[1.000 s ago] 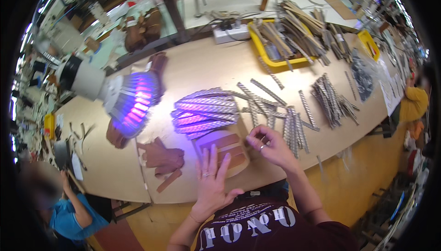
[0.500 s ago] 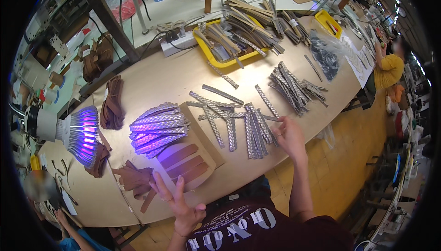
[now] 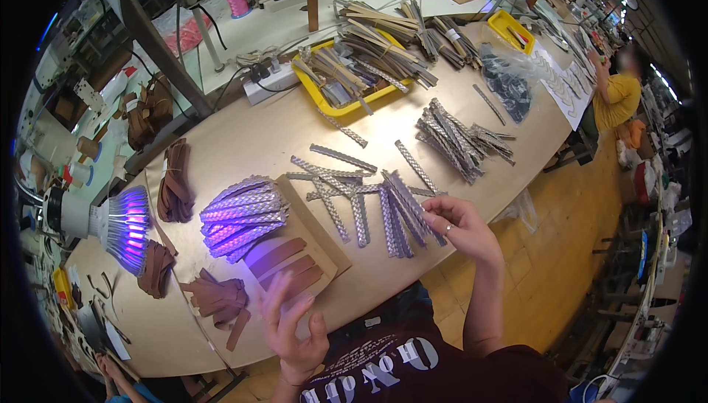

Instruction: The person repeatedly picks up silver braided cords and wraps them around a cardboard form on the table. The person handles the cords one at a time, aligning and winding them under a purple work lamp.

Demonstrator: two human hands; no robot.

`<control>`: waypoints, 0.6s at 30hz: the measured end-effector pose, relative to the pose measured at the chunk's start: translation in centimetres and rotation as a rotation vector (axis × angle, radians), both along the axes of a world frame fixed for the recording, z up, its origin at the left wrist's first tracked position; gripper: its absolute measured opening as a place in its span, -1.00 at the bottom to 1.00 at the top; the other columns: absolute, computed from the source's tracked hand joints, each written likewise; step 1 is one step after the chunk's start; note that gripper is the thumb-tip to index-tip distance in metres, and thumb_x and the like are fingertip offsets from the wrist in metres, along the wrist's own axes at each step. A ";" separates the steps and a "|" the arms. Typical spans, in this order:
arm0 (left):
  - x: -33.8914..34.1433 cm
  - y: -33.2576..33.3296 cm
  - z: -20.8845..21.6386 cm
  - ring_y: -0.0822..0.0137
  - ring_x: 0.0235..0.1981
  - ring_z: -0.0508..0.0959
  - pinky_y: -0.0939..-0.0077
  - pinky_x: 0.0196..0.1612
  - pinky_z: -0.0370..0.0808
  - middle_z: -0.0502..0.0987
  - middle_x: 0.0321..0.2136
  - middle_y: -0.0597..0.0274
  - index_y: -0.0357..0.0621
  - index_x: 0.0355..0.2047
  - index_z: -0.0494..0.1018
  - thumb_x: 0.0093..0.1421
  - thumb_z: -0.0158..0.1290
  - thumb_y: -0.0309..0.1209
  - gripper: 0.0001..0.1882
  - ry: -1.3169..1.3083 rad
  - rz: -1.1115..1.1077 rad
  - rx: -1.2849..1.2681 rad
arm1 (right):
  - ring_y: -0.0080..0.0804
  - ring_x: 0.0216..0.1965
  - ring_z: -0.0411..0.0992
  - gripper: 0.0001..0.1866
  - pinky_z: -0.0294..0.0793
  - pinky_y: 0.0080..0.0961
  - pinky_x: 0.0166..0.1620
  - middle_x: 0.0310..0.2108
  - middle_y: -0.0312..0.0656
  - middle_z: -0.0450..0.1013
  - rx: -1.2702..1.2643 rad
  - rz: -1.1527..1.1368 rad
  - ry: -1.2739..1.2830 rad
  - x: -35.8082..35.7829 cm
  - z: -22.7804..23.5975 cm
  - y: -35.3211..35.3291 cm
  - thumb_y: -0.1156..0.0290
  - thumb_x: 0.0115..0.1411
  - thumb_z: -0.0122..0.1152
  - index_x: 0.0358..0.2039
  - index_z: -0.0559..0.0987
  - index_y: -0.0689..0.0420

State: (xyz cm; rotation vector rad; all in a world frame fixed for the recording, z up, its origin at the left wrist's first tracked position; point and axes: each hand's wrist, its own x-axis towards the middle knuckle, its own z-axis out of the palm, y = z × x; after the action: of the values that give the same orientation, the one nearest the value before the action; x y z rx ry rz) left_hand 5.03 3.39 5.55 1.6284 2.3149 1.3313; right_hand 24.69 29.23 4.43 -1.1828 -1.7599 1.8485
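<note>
My right hand (image 3: 466,232) is at the near end of a loose bunch of grey-silver braided strips (image 3: 398,215), thumb and fingertips pinched on a braided strip at the bunch's right side; the fingers partly hide it. Over the table's near edge, my left hand (image 3: 295,333) is raised with fingers apart and nothing in it. Just beyond it, flat brown strips (image 3: 276,255) lie on a cardboard piece (image 3: 335,259). A thick stack of braided strips (image 3: 243,215) sits at that piece's far left, tinted purple by a lamp (image 3: 127,222).
Several loose braided strips cross mid-table, with another braided pile (image 3: 457,137) farther right. Brown strip bundles (image 3: 175,182) lie left. A yellow tray (image 3: 346,108) of strips and a white power strip (image 3: 269,86) stand at the back. A person in yellow (image 3: 618,97) is at far right.
My right hand has moved left and nearer, from a strip's end to the right side of the braided bunch. My left hand stays raised, its fingers more upright. The whole view has shifted slightly.
</note>
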 end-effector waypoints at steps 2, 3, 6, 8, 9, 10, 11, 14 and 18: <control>-0.3 0.4 0.5 0.02 0.18 0.40 -0.06 0.33 0.13 0.40 0.13 -0.11 -0.22 -0.06 0.45 0.20 0.07 -0.41 -0.70 -0.241 -0.112 0.037 | -0.72 -0.29 0.40 -0.80 0.40 -0.70 -0.21 -0.32 -0.40 0.49 -0.034 0.116 0.027 -0.2 0.9 -0.3 0.47 0.29 0.20 -0.10 0.55 0.26; -0.3 0.7 0.7 0.05 0.18 0.40 0.01 0.32 0.16 0.41 0.13 -0.10 -0.23 -0.04 0.44 0.21 0.07 -0.42 -0.68 -0.272 -0.142 0.037 | -0.70 -0.26 0.42 -0.81 0.41 -0.70 -0.17 -0.28 -0.40 0.49 -0.046 0.180 0.046 -0.3 1.3 -0.4 0.48 0.30 0.18 -0.11 0.54 0.27; 0.6 2.2 1.2 0.13 0.19 0.40 0.19 0.29 0.24 0.43 0.12 -0.03 -0.27 0.04 0.41 0.23 0.05 -0.46 -0.64 -0.453 -0.194 0.006 | -0.70 -0.24 0.41 -0.80 0.41 -0.67 -0.15 -0.27 -0.38 0.49 -0.101 0.204 0.130 -0.6 1.6 -0.9 0.48 0.30 0.18 -0.09 0.53 0.27; 1.9 3.9 1.5 0.16 0.19 0.39 0.28 0.27 0.27 0.43 0.12 0.03 -0.28 0.10 0.38 0.26 0.01 -0.51 -0.61 -0.674 -0.184 -0.052 | -0.74 -0.27 0.39 -0.79 0.38 -0.71 -0.20 -0.29 -0.43 0.47 -0.135 0.223 0.173 -0.8 1.6 -1.2 0.46 0.31 0.18 -0.07 0.52 0.24; 2.8 5.0 1.4 0.16 0.16 0.43 0.30 0.22 0.30 0.46 0.09 0.03 -0.29 0.10 0.39 0.27 0.02 -0.51 -0.62 -0.893 -0.188 0.015 | -0.77 -0.29 0.37 -0.78 0.37 -0.73 -0.22 -0.31 -0.45 0.46 -0.149 0.229 0.185 -0.9 1.5 -1.4 0.45 0.32 0.18 -0.06 0.51 0.22; 3.6 6.5 1.2 0.16 0.12 0.47 0.32 0.18 0.34 0.49 0.05 0.03 -0.30 0.10 0.39 0.28 0.03 -0.51 -0.63 -1.092 -0.185 0.088 | -0.77 -0.28 0.37 -0.78 0.36 -0.73 -0.22 -0.30 -0.45 0.45 -0.173 0.248 0.209 -0.9 1.5 -1.6 0.45 0.32 0.17 -0.05 0.51 0.22; 4.4 7.8 0.8 0.17 0.08 0.52 0.34 0.13 0.38 0.52 0.02 0.02 -0.30 0.10 0.40 0.29 0.04 -0.51 -0.63 -1.287 -0.187 0.180 | -0.77 -0.27 0.36 -0.79 0.36 -0.74 -0.21 -0.29 -0.45 0.45 -0.192 0.266 0.225 -0.9 1.4 -1.7 0.45 0.33 0.16 -0.05 0.50 0.21; 5.7 10.8 -0.5 0.32 0.03 0.51 0.45 0.05 0.42 0.49 0.02 0.08 -0.31 0.11 0.38 0.34 0.01 -0.50 -0.65 -1.267 -0.122 0.229 | -0.77 -0.26 0.36 -0.79 0.35 -0.74 -0.20 -0.28 -0.45 0.45 -0.205 0.299 0.268 -0.8 1.3 -2.2 0.44 0.34 0.15 -0.05 0.50 0.20; 5.3 11.9 -2.4 0.44 -0.02 0.49 0.50 0.08 0.43 0.51 -0.02 0.12 -0.37 0.08 0.39 0.36 0.00 -0.49 -0.69 -1.319 -0.238 0.087 | -0.67 -0.17 0.38 -0.76 0.37 -0.65 -0.13 -0.20 -0.35 0.47 -0.200 0.334 0.223 -0.4 0.8 -2.5 0.42 0.34 0.14 -0.03 0.49 0.24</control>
State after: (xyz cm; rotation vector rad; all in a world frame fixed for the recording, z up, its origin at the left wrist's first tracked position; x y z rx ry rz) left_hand 10.33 15.26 3.20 0.5585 1.2187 1.6575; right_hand 24.29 26.70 5.22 -0.7382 -1.7604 2.2927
